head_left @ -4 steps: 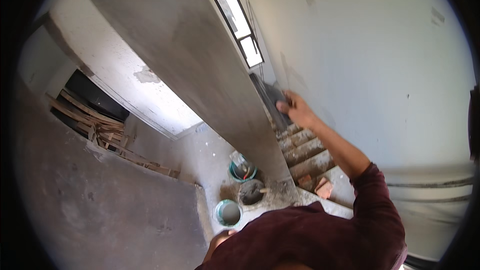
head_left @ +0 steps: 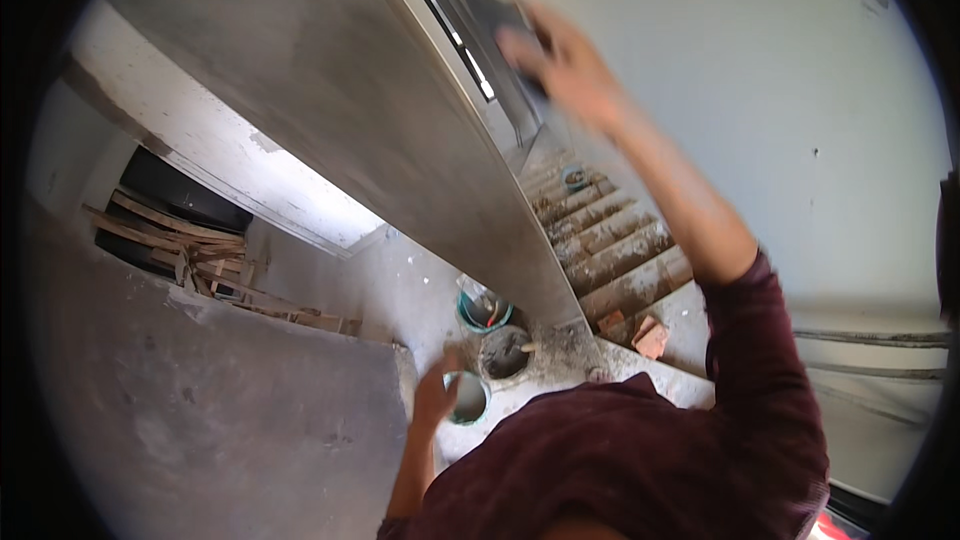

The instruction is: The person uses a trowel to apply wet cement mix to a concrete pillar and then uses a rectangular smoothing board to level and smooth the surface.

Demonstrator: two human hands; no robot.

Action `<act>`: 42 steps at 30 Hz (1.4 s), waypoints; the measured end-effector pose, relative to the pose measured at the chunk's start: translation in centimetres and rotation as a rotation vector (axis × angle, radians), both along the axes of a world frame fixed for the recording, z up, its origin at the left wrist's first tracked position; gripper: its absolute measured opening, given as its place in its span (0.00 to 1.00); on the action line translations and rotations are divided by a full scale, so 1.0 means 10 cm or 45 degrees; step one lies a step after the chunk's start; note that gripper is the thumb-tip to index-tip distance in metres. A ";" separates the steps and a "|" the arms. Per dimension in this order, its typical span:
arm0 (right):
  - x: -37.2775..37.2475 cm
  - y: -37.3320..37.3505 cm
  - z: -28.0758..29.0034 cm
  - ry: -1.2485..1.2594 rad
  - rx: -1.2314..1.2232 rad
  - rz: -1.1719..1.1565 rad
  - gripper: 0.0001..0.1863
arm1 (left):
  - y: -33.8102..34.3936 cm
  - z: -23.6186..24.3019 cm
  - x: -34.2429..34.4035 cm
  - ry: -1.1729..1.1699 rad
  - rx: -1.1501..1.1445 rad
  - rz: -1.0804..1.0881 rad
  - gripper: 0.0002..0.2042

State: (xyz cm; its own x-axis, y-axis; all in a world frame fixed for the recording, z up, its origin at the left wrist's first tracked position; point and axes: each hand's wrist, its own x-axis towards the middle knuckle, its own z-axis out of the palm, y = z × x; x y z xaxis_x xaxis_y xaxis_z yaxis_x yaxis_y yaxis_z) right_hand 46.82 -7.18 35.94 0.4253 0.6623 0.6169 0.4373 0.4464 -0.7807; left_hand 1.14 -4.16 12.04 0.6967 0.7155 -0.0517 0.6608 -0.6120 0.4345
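My right hand (head_left: 575, 70) is raised high beside the grey plastered column (head_left: 370, 110), closed on the grip of a dark, flat plastering float (head_left: 492, 18). Motion blurs both hand and float; the float's blade lies along the column's right edge, and whether it touches cannot be told. Low down, my left hand (head_left: 436, 392) is over the rim of a bucket of grey liquid (head_left: 468, 400). Its fingers are somewhat blurred but look apart, with nothing seen in them.
A tub of dark mortar (head_left: 505, 353) and a green bucket with tools (head_left: 484, 308) stand by the column's foot. Stairs (head_left: 610, 240) drop away on the right, with broken bricks (head_left: 650, 337) near the top. Wooden planks (head_left: 190, 240) lie far left.
My right hand has gone up and a little left with the float. My left hand has come forward from beside my body to the bucket. The view has shifted slightly.
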 end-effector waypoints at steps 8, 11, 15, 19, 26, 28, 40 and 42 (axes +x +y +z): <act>-0.04 0.41 0.64 -0.244 0.600 -0.101 0.30 | 0.34 2.22 2.27 -0.215 1.386 -0.299 0.52; -0.27 0.23 -0.63 0.004 0.059 -0.066 0.33 | 0.54 2.23 2.21 -0.015 1.455 -0.252 0.57; -0.01 -0.01 -2.89 0.275 -0.520 -0.056 0.32 | 0.64 2.16 2.44 -0.075 1.490 -0.280 0.57; -0.09 -0.14 -2.00 0.328 -0.337 -0.074 0.34 | 0.67 2.11 2.29 -0.013 1.522 -0.287 0.60; -0.04 0.26 0.04 0.011 0.215 0.005 0.31 | 0.73 2.15 2.31 -0.138 1.457 -0.348 0.58; -0.10 0.29 -0.15 -0.014 0.147 -0.062 0.31 | 0.74 2.12 2.31 -0.191 1.418 -0.353 0.58; -0.42 -1.09 -1.29 -0.823 0.002 -0.758 0.29 | 0.53 2.30 1.92 -0.613 1.512 -0.364 0.46; -0.35 -0.98 -0.86 -1.298 0.224 -0.908 0.25 | 0.49 2.42 1.66 -1.036 1.402 -0.335 0.38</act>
